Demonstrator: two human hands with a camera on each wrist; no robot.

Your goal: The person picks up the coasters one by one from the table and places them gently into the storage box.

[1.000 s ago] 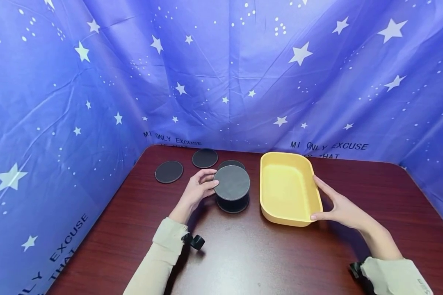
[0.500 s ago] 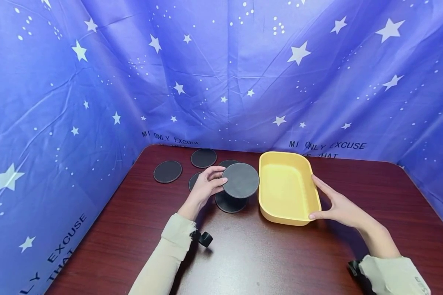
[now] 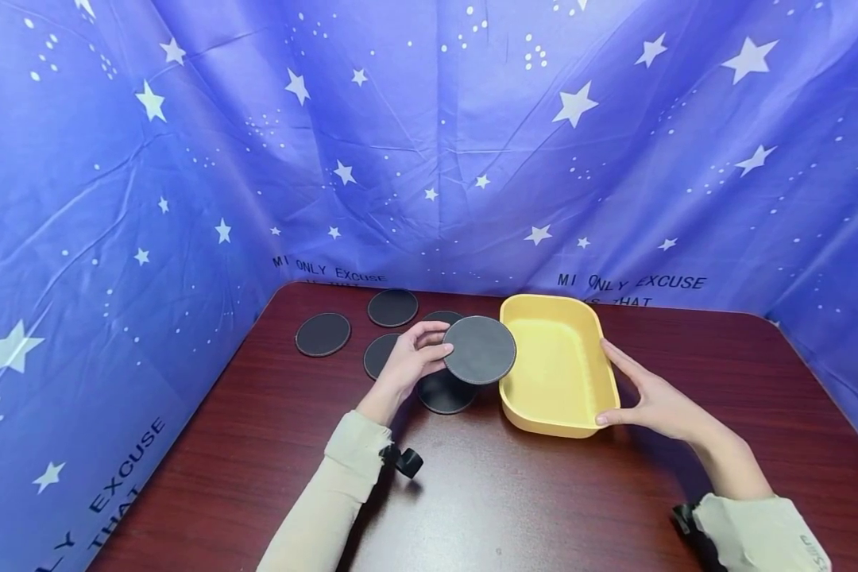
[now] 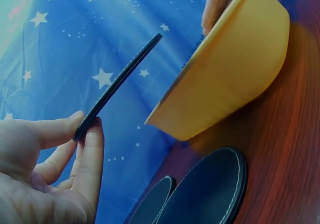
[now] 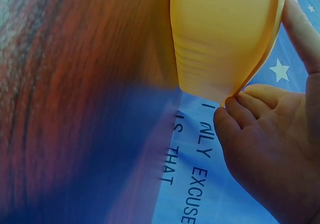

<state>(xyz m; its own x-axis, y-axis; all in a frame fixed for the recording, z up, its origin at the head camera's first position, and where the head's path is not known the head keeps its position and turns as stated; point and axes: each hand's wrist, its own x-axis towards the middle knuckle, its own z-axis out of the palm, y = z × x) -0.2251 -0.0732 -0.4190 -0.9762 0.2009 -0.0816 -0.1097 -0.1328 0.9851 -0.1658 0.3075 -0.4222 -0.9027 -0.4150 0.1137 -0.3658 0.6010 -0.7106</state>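
In the head view my left hand (image 3: pixel 409 364) pinches a round black coaster (image 3: pixel 480 350) by its left edge, thumb on top and fingers beneath. The left wrist view shows this coaster (image 4: pixel 119 85) edge-on, tilted and raised above the table, with pale stitching round its rim. Its right side overlaps the left rim of a yellow rectangular box (image 3: pixel 559 427). My right hand (image 3: pixel 654 401) holds that box at its right side, thumb at the near corner and fingers along the rim. No coaster shows inside the box.
Several more black coasters lie flat on the dark red wooden table: one far left (image 3: pixel 323 334), one at the back (image 3: pixel 393 307), one nearest me (image 3: pixel 446 395), others partly hidden by my left hand. A blue starry cloth (image 3: pixel 429 159) hangs close behind the table.
My left hand has carried the pinched coaster rightward, from above the other coasters to the box's left rim, uncovering a coaster on the table. My right hand stays on the box.
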